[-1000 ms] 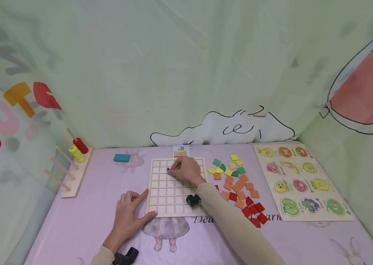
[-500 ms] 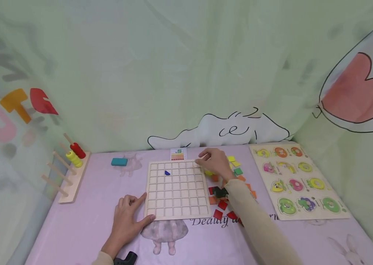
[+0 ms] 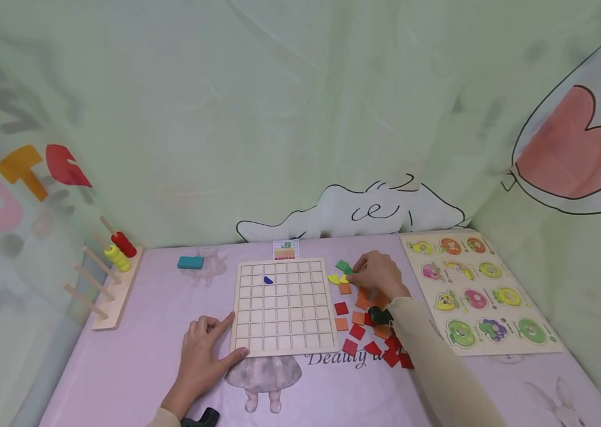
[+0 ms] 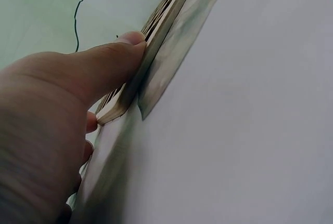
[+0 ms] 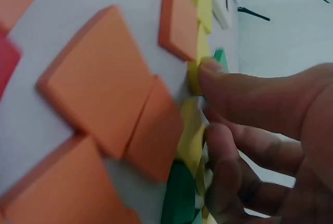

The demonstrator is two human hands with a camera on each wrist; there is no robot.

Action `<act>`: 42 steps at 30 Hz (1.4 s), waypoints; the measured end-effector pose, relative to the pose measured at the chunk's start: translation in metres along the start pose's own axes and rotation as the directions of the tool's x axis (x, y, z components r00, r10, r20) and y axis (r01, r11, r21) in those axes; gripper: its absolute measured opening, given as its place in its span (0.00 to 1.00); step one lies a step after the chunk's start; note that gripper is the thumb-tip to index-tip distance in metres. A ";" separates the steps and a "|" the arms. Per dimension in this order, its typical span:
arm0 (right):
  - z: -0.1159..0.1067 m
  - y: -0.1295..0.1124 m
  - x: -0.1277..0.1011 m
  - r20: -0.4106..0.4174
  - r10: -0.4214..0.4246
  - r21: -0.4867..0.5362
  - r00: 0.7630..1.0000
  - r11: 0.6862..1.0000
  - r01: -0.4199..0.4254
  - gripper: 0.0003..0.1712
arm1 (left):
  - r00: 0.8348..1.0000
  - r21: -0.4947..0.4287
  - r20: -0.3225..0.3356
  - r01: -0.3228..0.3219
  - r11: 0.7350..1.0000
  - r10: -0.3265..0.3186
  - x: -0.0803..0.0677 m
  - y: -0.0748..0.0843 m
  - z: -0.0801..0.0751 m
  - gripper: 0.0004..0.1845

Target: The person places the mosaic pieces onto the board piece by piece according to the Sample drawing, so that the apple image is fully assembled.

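- Head view: the left hand (image 3: 201,356) sits at the near left corner of the wooden grid board (image 3: 283,302), thumb over the near edge and index finger against the left side, so the corner is pinched between them, likely to stop it sliding on the pink cloth (image 3: 135,350).
- A blue piece (image 3: 268,280) lies in a cell towards the board's far left.
- The picture card (image 3: 286,251) lies at the far edge, upright to the person, presumably for easy looking.
- Loose bits lie right of the board, handy to that side: green pieces (image 3: 342,265) and yellow pieces (image 3: 334,279) farthest, orange pieces (image 3: 362,301) midway, red pieces (image 3: 357,331) mostly nearest; the rough colour grouping probably helps in finding one.
- The right hand (image 3: 380,276) bends over the yellow ones, fingertips down among them.
- The fruit puzzle (image 3: 505,350), peg stand (image 3: 118,295) and teal block (image 3: 191,263) stand off to the sides, perhaps to avoid crowding the work.
- Left wrist view: the thumb presses the board's edge, a finger meets the corner's other side; this low hold leaves most of the grid uncovered.
- Right wrist view: the thumb touches one of the yellow pieces, the other fingers bent close by; with the blur and angle, I cannot tell whether anything is gripped.
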State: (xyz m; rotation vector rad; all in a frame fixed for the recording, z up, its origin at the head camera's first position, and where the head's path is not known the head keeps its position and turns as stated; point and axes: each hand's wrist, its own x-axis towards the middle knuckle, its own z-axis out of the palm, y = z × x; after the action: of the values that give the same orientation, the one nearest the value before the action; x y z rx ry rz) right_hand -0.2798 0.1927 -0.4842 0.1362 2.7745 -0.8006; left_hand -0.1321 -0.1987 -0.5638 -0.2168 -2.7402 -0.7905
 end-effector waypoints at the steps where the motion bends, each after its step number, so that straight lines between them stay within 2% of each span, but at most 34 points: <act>1: 0.001 0.000 0.000 0.005 0.000 0.007 1.000 1.000 0.000 0.18 | 1.000 -0.002 -0.001 0.000 1.000 0.000 0.000 0.000 0.000 0.43; 4: 0.003 -0.001 0.001 0.014 -0.007 0.016 1.000 1.000 0.006 0.19 | 1.000 -0.002 -0.004 -0.002 1.000 0.002 -0.001 0.000 0.001 0.43; 6: 0.004 -0.003 0.001 0.012 0.005 0.031 1.000 0.999 -0.005 0.23 | 1.000 -0.002 -0.005 -0.003 1.000 0.003 -0.001 -0.001 0.001 0.42; 11: 0.011 -0.010 0.006 -0.031 0.032 0.047 0.999 0.998 -0.031 0.31 | 1.000 0.003 -0.010 -0.003 1.000 0.003 -0.001 -0.001 0.001 0.42; 15: 0.018 -0.016 0.013 -0.079 0.023 0.015 0.997 1.000 -0.022 0.28 | 1.000 -0.004 -0.014 -0.006 1.000 0.006 -0.001 0.000 0.001 0.42; 19: 0.021 -0.017 0.018 -0.088 0.007 0.010 0.996 1.000 -0.006 0.23 | 1.000 -0.005 -0.013 -0.006 1.000 0.006 -0.002 0.001 0.002 0.42; 23: 0.024 -0.014 0.020 -0.057 -0.054 0.027 0.997 0.998 0.056 0.19 | 1.000 -0.001 -0.010 -0.004 1.000 0.004 -0.002 0.001 0.001 0.42; 26: 0.023 -0.011 0.020 -0.055 -0.130 0.064 0.990 0.989 0.133 0.15 | 1.000 -0.002 -0.010 -0.004 1.000 0.004 -0.001 0.000 0.000 0.42; 28: 0.021 -0.009 0.019 -0.084 -0.177 0.104 0.981 0.977 0.185 0.13 | 1.000 -0.004 -0.009 -0.003 1.000 0.003 -0.001 0.000 0.000 0.42; 31: 0.018 -0.008 0.019 -0.170 -0.235 0.166 0.957 0.951 0.262 0.12 | 1.000 0.002 -0.002 0.001 1.000 -0.001 -0.001 0.000 -0.001 0.42; 36: 0.017 -0.009 0.021 -0.288 -0.271 0.225 0.918 0.913 0.340 0.12 | 1.000 0.009 0.005 0.004 1.000 -0.004 -0.001 -0.001 -0.001 0.43; 39: 0.018 -0.011 0.022 -0.299 -0.284 0.253 0.911 0.897 0.362 0.14 | 1.000 0.007 0.008 0.008 1.000 -0.008 0.000 -0.001 -0.001 0.43; 42: 0.020 -0.013 0.024 -0.263 -0.288 0.278 0.921 0.891 0.358 0.17 | 1.000 0.004 0.015 0.013 1.000 -0.013 0.000 0.000 -0.001 0.43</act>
State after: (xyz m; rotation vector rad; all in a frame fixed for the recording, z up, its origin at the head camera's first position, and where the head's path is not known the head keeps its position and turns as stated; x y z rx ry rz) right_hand -0.3007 0.1719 -0.4999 -0.2061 2.8829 -1.4023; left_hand -0.1320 -0.1990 -0.5632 -0.2050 -2.7600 -0.7898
